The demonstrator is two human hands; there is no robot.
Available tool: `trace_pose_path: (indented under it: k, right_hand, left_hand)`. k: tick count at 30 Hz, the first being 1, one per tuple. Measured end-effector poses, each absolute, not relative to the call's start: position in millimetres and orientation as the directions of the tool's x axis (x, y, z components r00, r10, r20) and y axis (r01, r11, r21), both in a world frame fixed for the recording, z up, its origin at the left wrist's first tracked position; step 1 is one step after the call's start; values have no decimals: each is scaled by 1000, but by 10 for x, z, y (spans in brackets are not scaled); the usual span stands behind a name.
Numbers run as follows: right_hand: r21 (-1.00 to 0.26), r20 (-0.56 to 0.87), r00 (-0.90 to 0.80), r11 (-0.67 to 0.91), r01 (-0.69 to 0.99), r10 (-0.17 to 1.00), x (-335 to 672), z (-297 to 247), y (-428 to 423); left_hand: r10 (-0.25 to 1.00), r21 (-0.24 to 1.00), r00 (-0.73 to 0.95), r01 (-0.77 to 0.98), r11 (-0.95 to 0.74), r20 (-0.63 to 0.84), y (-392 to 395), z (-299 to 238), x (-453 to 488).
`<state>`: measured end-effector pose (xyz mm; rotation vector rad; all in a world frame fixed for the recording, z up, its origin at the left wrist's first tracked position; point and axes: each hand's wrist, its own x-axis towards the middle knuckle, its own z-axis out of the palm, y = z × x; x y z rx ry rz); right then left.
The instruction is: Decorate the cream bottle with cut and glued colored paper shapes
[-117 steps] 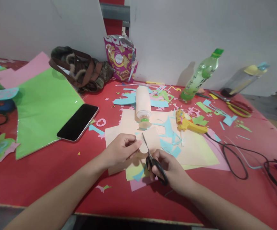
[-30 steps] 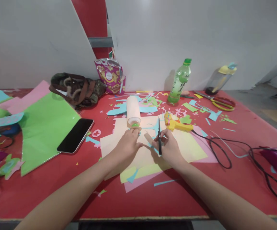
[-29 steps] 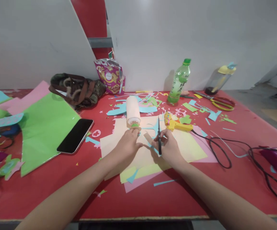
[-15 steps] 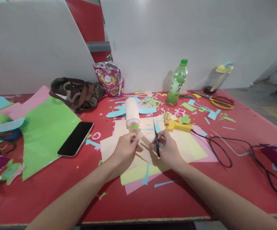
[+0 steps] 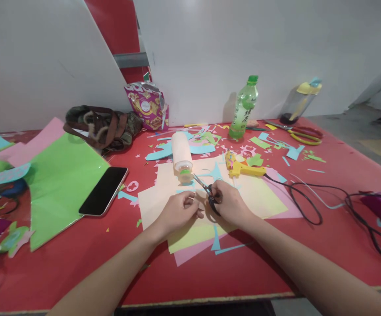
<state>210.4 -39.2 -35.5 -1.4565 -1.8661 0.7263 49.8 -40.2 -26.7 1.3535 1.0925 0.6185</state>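
Observation:
Over the sheets in the middle of the table, my left hand (image 5: 181,212) pinches a small piece of pale paper (image 5: 193,202), mostly hidden by the fingers. My right hand (image 5: 229,202) is closed round the black handles of a pair of scissors (image 5: 203,184). The blades point up and left, just beyond the fingers of my left hand, and look nearly closed. Cream, yellow and pink paper sheets (image 5: 157,193) are stacked under both hands. Just beyond lies a cream-wrapped cylinder (image 5: 181,151) with a green end facing me, close to the scissor tips.
A yellow glue gun (image 5: 246,169) with a black cord lies to the right. At left are a phone (image 5: 103,191) and a green sheet (image 5: 59,188). Behind stand a snack bag (image 5: 147,105), a green drink bottle (image 5: 244,109) and larger scissors (image 5: 304,135) among paper scraps.
The scissors have swung from pointing up and away to pointing up and left, their tips nearer the cylinder. My hands have drawn closer together, and the paper piece is turned and less visible.

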Motion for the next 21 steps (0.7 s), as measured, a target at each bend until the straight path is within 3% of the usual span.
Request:
trace_pose_path:
  k: [7,11,14,17,21]
  right_hand:
    - [-741,172,-168,240,627,971,2074,-367,-405]
    - [-773,207,-58,200,601,977,2073,-311,-422]
    - [-834,232,37,179,522,972,2065,-256,-458]
    - [-909,183,-1,170,380,983,2025,-217,-526]
    - [-951,109,-75,126,281,991,1951,-208,-612]
  left_hand:
    - [894,949,368,274,158,-255,-383,-322,490]
    - [934,955,286,262,140,-215,-365,-359,472]
    - [972,981,155,109,159,-175,-355,-368,483]
    - [983,979,52,-97,178,-173,-360,-341,523]
    - [973,932,71,-279,232,-221,-389,-293,589]
